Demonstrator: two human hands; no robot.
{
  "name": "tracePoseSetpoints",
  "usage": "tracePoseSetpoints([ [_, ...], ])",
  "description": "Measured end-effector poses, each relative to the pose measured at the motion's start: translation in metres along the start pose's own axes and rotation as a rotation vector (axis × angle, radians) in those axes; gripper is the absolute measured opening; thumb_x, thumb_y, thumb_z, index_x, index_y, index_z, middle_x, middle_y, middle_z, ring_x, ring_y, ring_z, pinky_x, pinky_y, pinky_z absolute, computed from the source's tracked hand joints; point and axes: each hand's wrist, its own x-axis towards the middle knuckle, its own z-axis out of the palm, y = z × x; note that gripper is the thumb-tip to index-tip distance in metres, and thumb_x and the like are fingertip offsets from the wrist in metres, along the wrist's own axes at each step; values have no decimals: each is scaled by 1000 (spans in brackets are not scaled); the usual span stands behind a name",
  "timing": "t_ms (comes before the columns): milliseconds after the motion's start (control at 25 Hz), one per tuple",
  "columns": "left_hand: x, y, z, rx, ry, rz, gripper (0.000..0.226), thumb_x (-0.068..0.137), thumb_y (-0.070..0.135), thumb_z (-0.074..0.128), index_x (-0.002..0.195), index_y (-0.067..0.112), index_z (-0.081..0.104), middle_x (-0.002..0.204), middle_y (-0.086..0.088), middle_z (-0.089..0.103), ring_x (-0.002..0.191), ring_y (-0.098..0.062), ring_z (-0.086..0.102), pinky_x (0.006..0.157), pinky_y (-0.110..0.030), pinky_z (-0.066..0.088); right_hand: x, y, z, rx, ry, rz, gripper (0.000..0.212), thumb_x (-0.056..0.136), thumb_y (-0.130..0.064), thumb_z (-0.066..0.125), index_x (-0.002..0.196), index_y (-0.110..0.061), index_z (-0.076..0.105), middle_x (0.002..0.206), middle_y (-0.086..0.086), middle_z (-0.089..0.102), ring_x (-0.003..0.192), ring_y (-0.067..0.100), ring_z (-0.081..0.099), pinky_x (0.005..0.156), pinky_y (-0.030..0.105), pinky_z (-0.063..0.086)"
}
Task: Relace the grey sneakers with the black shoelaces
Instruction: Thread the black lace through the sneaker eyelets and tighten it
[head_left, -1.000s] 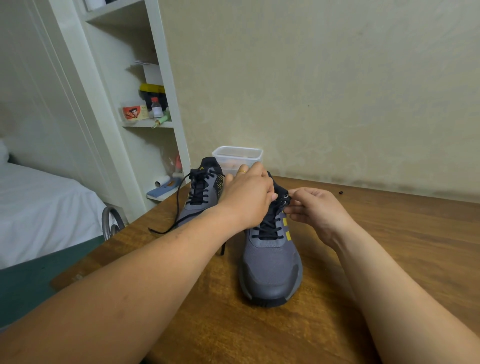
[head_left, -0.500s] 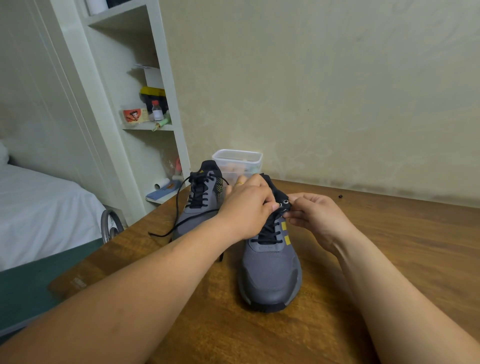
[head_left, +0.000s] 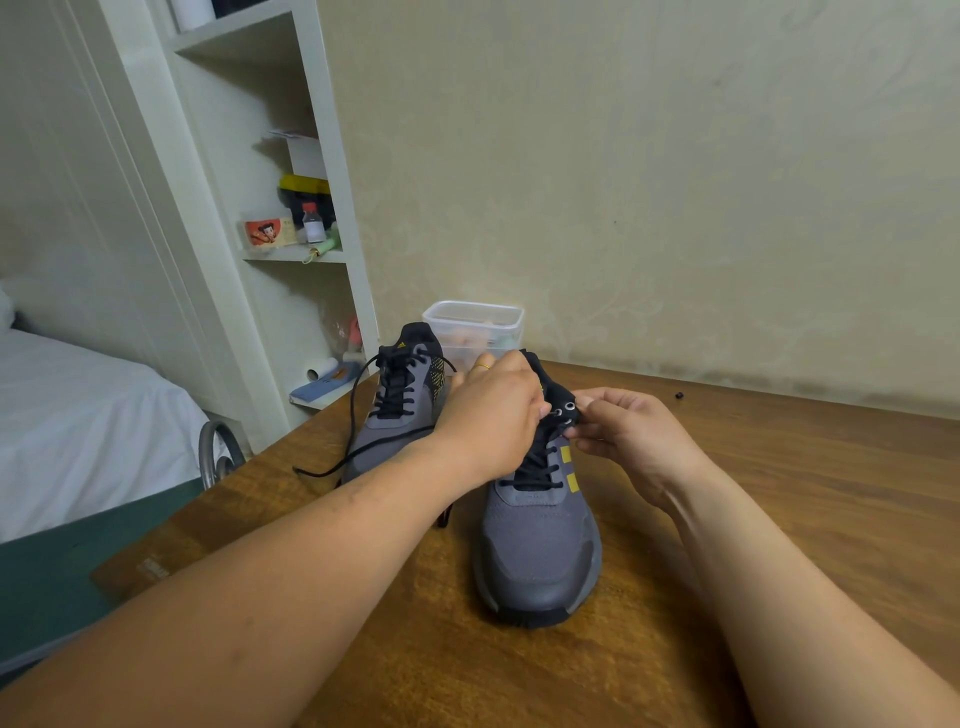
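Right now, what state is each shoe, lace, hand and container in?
near sneaker, upright on the table, laced partway, top two eyelets empty.
far sneaker, upright, laced, untied.
loose lace, trailing from the far sneaker onto the table.
left hand, fingers curled at the near sneaker's collar.
right hand, pinches the near sneaker's eyelet flap.
plastic container, upright, items inside.

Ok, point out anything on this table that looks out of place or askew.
The far sneaker has an untied lace; its loose end trails across the table toward the left edge. A small dark bit lies alone near the wall. The near sneaker shows two top eyelets that look empty.
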Motion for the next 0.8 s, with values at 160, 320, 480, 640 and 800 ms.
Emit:
tracePoseSetpoints([
  [160, 5, 2, -4, 86, -13, 58, 21, 110, 33, 50, 94, 24, 60, 114, 6, 52, 115, -26, 46, 97, -47, 35, 0, -1, 2, -16, 6, -8, 25, 106, -15, 58, 115, 4, 73, 90, 8, 76, 75, 12, 69, 67, 21, 57],
  [320, 10, 0, 1, 33, 25, 43, 21, 108, 36, 54, 96, 26, 67, 110, 8, 55, 113, -23, 47, 98, -44, 34, -1, -1, 1, -35, -1, -18, 20, 104, -16, 62, 109, -2, 75, 92, 6, 76, 82, 15, 69, 74, 27, 57],
  [480, 9, -4, 7, -44, 62, 8, 20, 107, 37, 57, 96, 27, 70, 112, 12, 57, 112, -21, 47, 95, -42, 32, 0, 4, 4, -61, -12, -11, 8, 101, -4, 63, 99, -3, 70, 83, 6, 70, 75, 16, 65, 66, 26, 55],
  [640, 10, -3, 4, -71, 57, -4, 20, 107, 36, 57, 94, 28, 69, 112, 12, 57, 113, -22, 48, 96, -41, 30, -1, 2, 6, -157, -9, -7, 12, 104, -10, 62, 94, -6, 69, 76, 3, 67, 69, 15, 60, 64, 27, 54],
  [800, 9, -3, -1, -55, 3, -7, 16, 107, 37, 56, 94, 33, 65, 116, 12, 56, 118, -23, 48, 99, -42, 31, -3, 1, 8, -132, 15, -29, 11, 102, -8, 60, 94, -10, 66, 83, 7, 67, 76, 19, 60, 65, 27, 53],
])
